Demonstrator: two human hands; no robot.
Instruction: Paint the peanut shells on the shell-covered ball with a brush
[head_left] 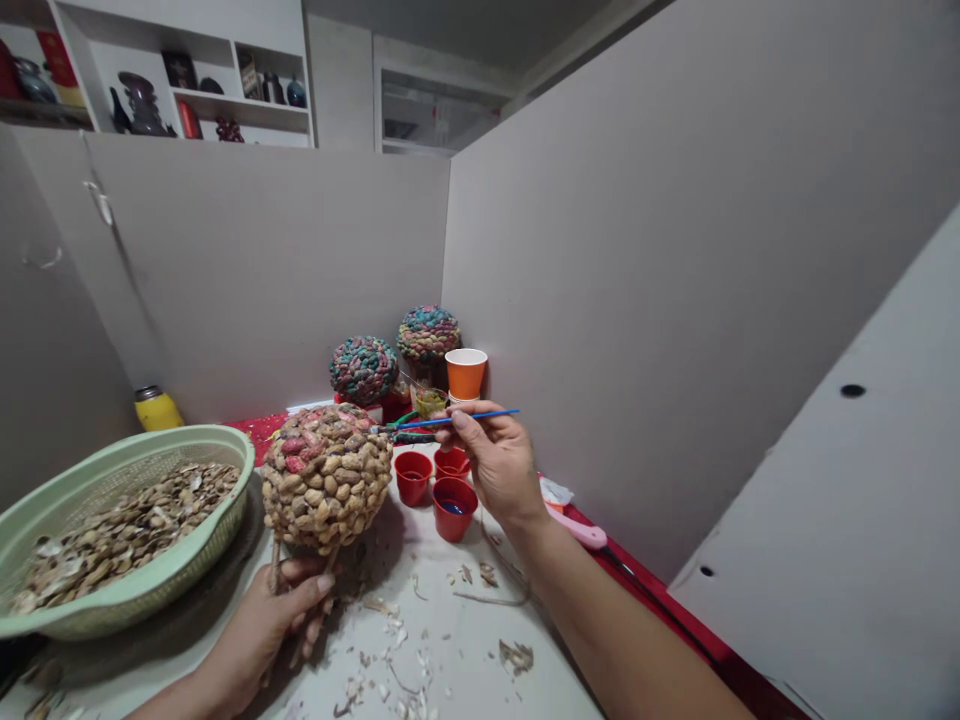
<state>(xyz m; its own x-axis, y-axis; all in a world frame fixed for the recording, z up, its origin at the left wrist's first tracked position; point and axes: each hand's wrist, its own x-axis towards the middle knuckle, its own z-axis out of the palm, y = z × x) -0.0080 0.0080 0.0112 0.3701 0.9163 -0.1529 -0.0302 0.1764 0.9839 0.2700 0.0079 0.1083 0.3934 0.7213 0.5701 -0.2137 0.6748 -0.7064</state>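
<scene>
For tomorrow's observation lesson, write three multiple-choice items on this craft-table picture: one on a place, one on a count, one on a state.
1. Where is the green basket?
A. left of the shell ball
B. behind the orange cup
C. on the shelf

2. How many red cups stand by the right hand?
A. one
B. three
C. five

3. How far is the shell ball painted?
A. fully
B. a few shells near the top
C. not at all

Answers:
1 A, the basket sits at the left edge of the table, beside the ball.
2 B, three red cups cluster between the ball and the right hand.
3 B, only some upper shells are red; the rest are bare tan, unlike the two coloured balls behind. The right hand holds the brush there, and the left hand has the ball's stick in its grip.
</scene>
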